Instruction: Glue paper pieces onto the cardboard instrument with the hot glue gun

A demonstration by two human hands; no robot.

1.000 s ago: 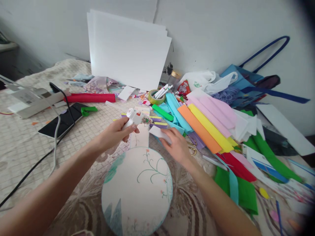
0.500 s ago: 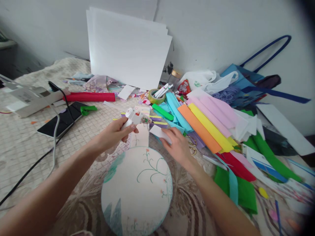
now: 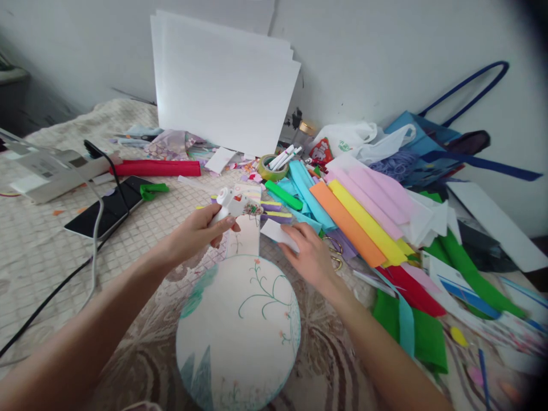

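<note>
Both forearms reach forward from the lower corners and converge over the middle of the cloth-covered tabletop (image 3: 51,240). The left hand (image 3: 194,233) is turned thumb-up, fingers curled around a small white plastic glue gun (image 3: 229,204) whose body points up and to the right, above the handle of a round white fabric fan painted with green stems (image 3: 240,319). The right hand (image 3: 310,257) lies palm-down and flat, wrist low.

Against the pictures half a second and a second ago almost nothing has changed: the two hands keep the same places and the same grip, and only the view has drifted slightly.

The left hand is closed tight on the glue gun, thumb across the front of it. The right hand is nearly flat with fingers loosely spread, its fingertips pressing on a small white paper card (image 3: 278,233) that lies just beside the fan's upper edge. Under that wrist, gold-handled scissors (image 3: 334,254) partly show. Just to the right lies a fanned stack of folded coloured paper sheets (image 3: 363,220), orange, yellow and pink on top. A black phone (image 3: 109,208) lies well to the left, with a black cable across it.
</note>
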